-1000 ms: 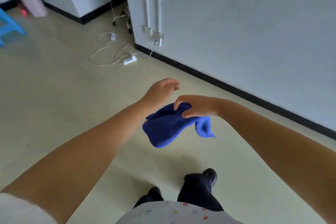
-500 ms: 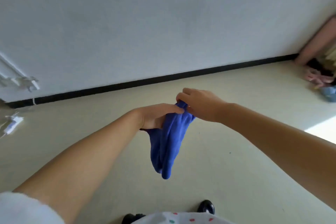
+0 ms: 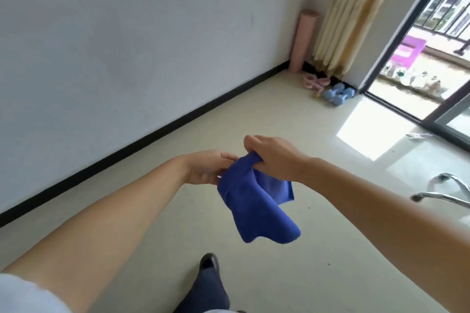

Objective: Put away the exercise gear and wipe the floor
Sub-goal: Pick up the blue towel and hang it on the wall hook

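A blue cloth hangs in the air in front of me above the pale floor. My right hand grips its top edge with curled fingers. My left hand holds the cloth's left side, fingers against the fabric. In the far corner a rolled pink mat stands upright against the wall. Beside it on the floor lie a pink band and two light blue dumbbells.
A white wall with black skirting runs along the left. Beige curtains hang by an open glass door to a balcony. Chrome chair legs stand at the right. My dark shoe is below the cloth.
The view has swung right along the wall, bringing the corner with the mat, dumbbells and balcony door into sight. Both hands keep hold of the cloth, which now hangs more spread out.
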Motion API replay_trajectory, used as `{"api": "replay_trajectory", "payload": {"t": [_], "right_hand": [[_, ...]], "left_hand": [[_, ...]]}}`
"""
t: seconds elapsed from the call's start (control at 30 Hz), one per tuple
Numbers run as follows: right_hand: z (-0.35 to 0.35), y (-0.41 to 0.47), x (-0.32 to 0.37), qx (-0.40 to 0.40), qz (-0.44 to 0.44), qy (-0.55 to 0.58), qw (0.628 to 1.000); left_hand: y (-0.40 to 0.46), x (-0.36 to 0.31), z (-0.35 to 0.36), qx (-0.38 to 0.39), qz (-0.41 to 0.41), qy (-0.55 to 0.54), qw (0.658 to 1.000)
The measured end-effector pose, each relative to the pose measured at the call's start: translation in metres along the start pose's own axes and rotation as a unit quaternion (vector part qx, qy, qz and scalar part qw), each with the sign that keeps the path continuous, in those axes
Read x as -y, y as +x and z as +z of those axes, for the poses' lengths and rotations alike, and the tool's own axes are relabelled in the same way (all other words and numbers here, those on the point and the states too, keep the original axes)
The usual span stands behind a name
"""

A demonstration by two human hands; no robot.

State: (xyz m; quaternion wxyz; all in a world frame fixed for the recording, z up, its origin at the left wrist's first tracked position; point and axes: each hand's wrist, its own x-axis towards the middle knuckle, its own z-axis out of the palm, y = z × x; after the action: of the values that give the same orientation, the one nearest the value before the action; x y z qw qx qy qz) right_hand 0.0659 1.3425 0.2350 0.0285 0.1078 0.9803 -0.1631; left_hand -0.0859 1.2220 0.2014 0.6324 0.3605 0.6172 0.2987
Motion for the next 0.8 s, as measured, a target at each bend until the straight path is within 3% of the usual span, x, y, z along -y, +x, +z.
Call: {"api": "replay_trajectory", "payload": {"t": [0.13, 0.23, 0.43, 0.63, 0.8], "right_hand": [[-0.020, 0.031, -0.078, -0.015, 0.041, 0.087, 0.995], [-0.044, 0.065, -0.140, -0.006, 0.124, 0.119, 0.985], [-0.115, 0.114, -0.255, 0.119, 0.195, 0.139, 0.964], [-0.176, 0.149, -0.371, -0.035, 0.279, 0.176, 0.943], [-0.226, 0.194, -0.495, -0.068, 0.276, 0.166, 0.944]], "left_hand": [[0.071, -0.049, -0.031, -0.010, 0.014, 0.060, 0.998], [0.125, -0.096, -0.059, -0.017, 0.056, 0.087, 0.994], [0.241, -0.209, -0.121, -0.037, 0.110, 0.237, 0.965], [0.361, -0.308, -0.147, -0.084, 0.188, 0.251, 0.946], [0.467, -0.390, -0.166, -0.130, 0.234, 0.271, 0.925]]}}
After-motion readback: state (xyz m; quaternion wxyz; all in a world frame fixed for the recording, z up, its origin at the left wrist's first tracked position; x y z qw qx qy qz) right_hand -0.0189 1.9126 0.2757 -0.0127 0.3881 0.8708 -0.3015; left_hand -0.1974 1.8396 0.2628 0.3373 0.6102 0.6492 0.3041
